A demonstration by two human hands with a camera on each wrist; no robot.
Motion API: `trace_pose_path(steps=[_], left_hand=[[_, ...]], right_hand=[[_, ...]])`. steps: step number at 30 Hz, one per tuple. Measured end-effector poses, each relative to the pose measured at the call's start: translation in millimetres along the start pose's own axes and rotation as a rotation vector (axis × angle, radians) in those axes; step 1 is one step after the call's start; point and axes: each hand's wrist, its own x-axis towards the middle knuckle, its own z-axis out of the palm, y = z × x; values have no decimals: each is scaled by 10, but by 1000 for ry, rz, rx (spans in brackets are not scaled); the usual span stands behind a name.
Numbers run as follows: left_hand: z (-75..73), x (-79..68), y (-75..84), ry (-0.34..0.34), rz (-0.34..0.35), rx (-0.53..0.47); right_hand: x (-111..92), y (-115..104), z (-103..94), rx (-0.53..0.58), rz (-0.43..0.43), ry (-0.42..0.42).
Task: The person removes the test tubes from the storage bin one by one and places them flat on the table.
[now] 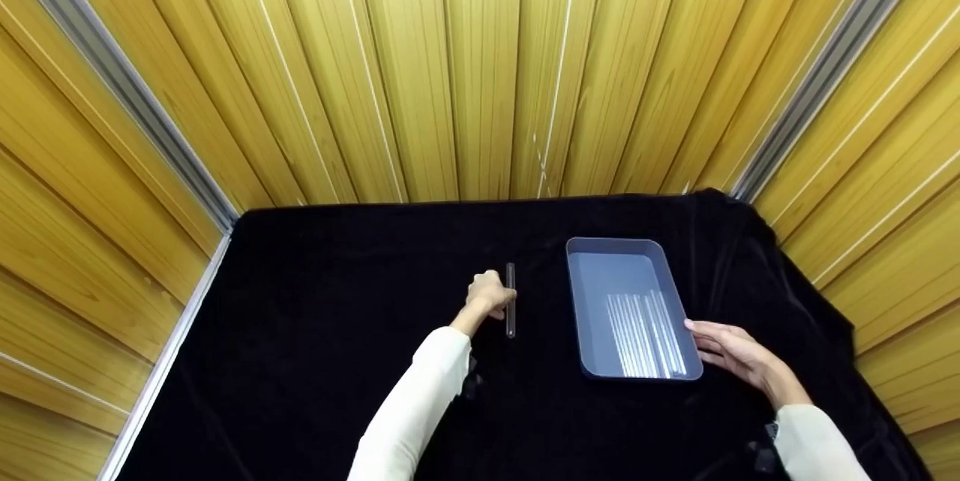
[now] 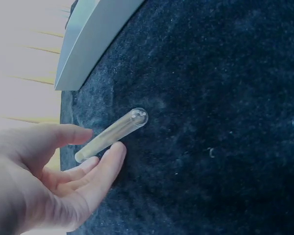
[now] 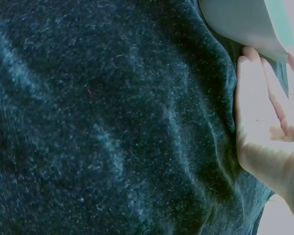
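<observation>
A clear glass test tube [image 1: 511,320] with a rounded end lies lengthwise over the black cloth. My left hand [image 1: 489,293] holds it near its middle, thumb on one side and fingers on the other. In the left wrist view, the rounded end of the tube points away from the hand. To the right is a blue-grey rectangular tray [image 1: 600,275] with several clear tubes [image 1: 637,335] side by side in its near half. My right hand [image 1: 735,352] holds the tray's right side, its thumb at the rim and its fingers extended against the outer wall.
Black velvety cloth [image 1: 337,316] covers the table, with folds on the right side. Yellow wood-look panels [image 1: 480,76] rise behind and on both sides, with grey metal strips at the corners.
</observation>
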Motion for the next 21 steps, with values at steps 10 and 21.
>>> trace_pose_path(steps=[10,21], left_hand=[[419,503,90,135,184,148],[125,-512,1307,43,289,297]], right_hand=[[-80,44,-55,-25,-18,-25],[-98,78,-9,-35,14,112]])
